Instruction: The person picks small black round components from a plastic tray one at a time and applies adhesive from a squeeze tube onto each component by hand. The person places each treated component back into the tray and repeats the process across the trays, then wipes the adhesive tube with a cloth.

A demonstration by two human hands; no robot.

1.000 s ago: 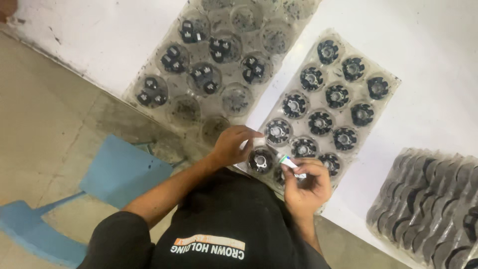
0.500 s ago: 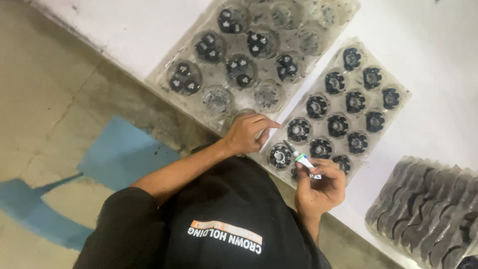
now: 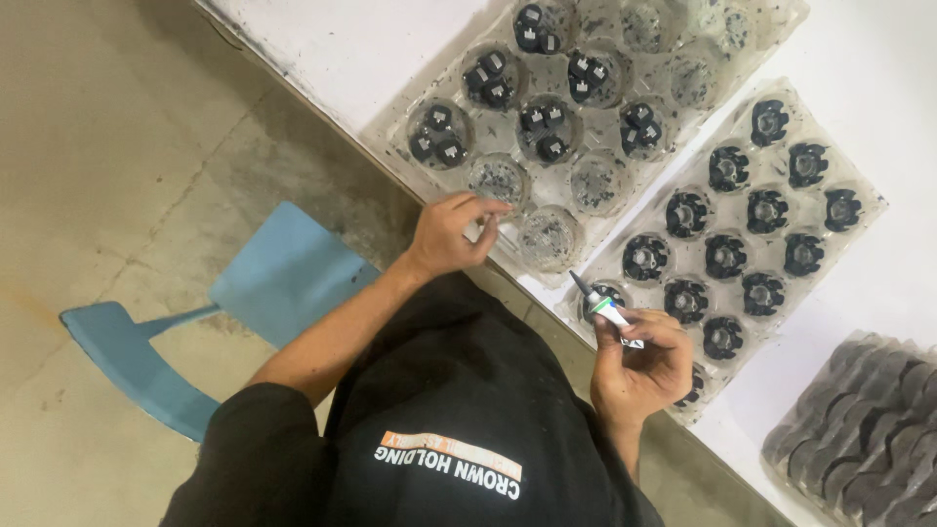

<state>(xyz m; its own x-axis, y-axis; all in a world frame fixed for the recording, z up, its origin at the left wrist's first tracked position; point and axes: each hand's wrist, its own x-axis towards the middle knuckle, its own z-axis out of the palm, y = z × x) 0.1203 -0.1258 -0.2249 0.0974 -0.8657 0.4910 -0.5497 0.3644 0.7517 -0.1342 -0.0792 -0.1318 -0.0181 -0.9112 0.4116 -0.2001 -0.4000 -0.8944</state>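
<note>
My left hand [image 3: 451,232] hovers at the near edge of a clear plastic tray [image 3: 392,146], its thumb and fingers pinched together beside an empty cup [image 3: 499,179]; nothing shows between them. Farther cups of that tray hold small black pieces [image 3: 543,132]. My right hand [image 3: 639,366] grips a small white tube with a dark pointed tip [image 3: 607,308], tip up, over the near corner of a second clear tray [image 3: 875,209]. That tray holds several round black parts [image 3: 727,257], one per cup.
Both trays lie on a white table [image 3: 878,59] whose edge runs diagonally across the view. A stack of grey trays [image 3: 859,439] sits at the lower right. A blue chair [image 3: 273,283] stands on the concrete floor [image 3: 117,146] to my left.
My left hand has moved left, off the round part at the second tray's near corner, to the first tray's edge. My right hand still holds the tube. The view has shifted.
</note>
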